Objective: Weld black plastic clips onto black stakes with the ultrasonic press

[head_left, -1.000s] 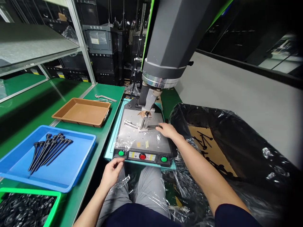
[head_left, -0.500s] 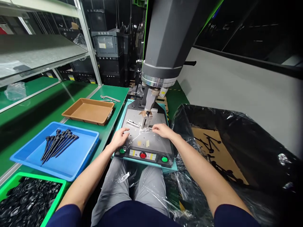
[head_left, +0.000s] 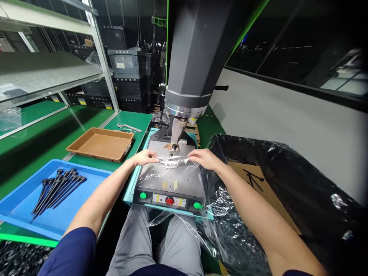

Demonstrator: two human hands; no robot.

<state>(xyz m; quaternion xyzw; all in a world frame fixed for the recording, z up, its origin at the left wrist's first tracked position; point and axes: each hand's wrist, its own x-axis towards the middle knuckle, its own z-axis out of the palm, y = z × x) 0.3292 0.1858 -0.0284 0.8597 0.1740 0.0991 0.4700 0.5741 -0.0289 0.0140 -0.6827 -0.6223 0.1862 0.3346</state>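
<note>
Left hand (head_left: 144, 157): my fingers pinch the clear film (head_left: 175, 164) at its left end, over the back of the metal plate (head_left: 156, 147);
Right hand (head_left: 204, 158): my fingers pinch its right end, above the plate's right edge;
Film: stretched between both hands, just above the plate;
Blue tray (head_left: 86, 199): well left of the plate, on the counter (head_left: 126, 119), holding black pins (head_left: 57, 186)

Your green table (head_left: 126, 117) runs along your left. Nearest you on it sits a blue tray (head_left: 80, 203) holding a bundle of black rods (head_left: 57, 187). Beyond it lies a brown tray (head_left: 100, 143), and past that a metal wrench (head_left: 129, 127). A green bin (head_left: 28, 241) of black parts (head_left: 17, 260) sits just beside the blue tray's near edge. Straight ahead, the machine's plate (head_left: 156, 147) carries clear film (head_left: 172, 162).
</note>
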